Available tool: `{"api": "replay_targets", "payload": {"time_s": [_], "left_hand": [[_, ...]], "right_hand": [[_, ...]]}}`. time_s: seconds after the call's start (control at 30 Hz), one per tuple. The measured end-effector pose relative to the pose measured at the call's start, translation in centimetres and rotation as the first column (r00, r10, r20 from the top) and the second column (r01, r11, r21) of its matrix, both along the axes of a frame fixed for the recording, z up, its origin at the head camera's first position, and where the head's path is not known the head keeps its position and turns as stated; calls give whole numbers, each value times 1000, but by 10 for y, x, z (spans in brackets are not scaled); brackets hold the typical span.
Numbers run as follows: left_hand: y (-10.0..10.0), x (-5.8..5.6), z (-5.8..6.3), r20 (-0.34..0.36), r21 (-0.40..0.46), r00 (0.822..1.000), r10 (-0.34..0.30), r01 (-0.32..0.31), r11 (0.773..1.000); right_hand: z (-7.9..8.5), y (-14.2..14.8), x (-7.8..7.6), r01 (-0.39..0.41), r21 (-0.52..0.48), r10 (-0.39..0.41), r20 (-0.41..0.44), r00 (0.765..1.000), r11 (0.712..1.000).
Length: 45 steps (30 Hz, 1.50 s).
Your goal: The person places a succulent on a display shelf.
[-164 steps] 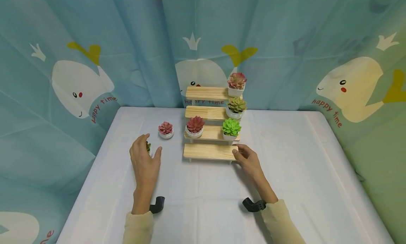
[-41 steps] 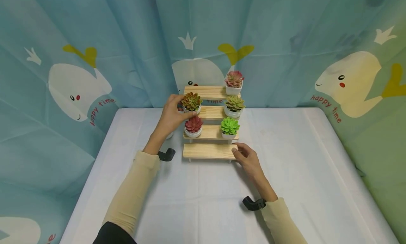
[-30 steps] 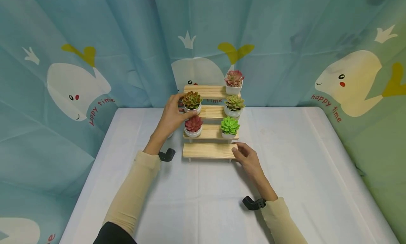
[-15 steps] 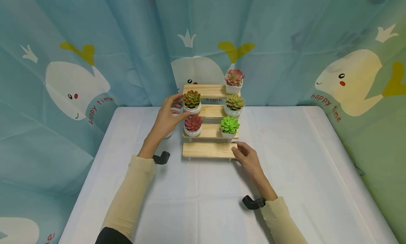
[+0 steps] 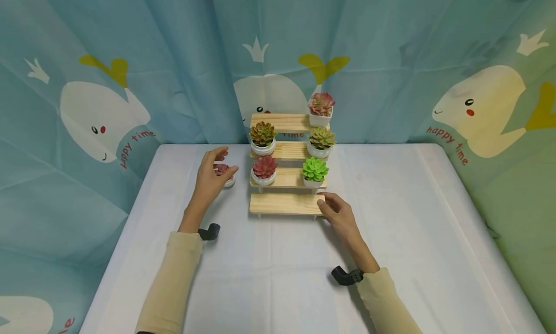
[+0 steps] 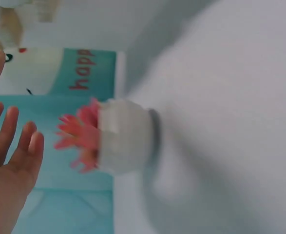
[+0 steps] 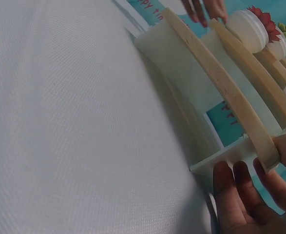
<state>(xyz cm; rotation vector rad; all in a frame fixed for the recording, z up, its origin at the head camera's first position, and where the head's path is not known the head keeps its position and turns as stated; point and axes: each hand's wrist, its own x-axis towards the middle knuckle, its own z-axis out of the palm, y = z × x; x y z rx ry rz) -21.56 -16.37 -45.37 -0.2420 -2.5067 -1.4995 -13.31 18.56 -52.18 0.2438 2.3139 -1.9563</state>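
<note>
Left hand (image 5: 211,175), fingers spread and holding nothing, hovers beside the small round white pot of pink succulent (image 5: 224,174) on the white table (image 5: 391,237). Right hand (image 5: 338,213) pinches the stepped pine shelf (image 5: 284,204), which carries five potted succulents.

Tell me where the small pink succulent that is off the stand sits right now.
In the head view the pink succulent stands on the white table, just left of the wooden stand, with the open left hand right beside it.

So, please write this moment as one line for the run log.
left hand: open, beside pink plant pot on table | right hand: holding lowest step of wooden shelf | shelf: five pots
</note>
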Motion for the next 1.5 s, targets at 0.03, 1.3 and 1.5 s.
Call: {"api": "replay_targets", "payload": {"time_s": [0.03, 1.3, 1.5], "left_hand": [[-2, 1, -4, -5, -18, 1000, 12, -12, 1000], [-17, 0, -48, 214, -178, 969, 120, -82, 981], [-17, 0, -49, 202, -175, 971, 126, -91, 980]], "right_hand": [[0, 0, 0, -2, -2, 2, 1, 1000, 1000], [1, 0, 1, -7, -38, 8, 22, 1000, 999], [0, 1, 3, -11, -39, 12, 17, 1000, 999]]}}
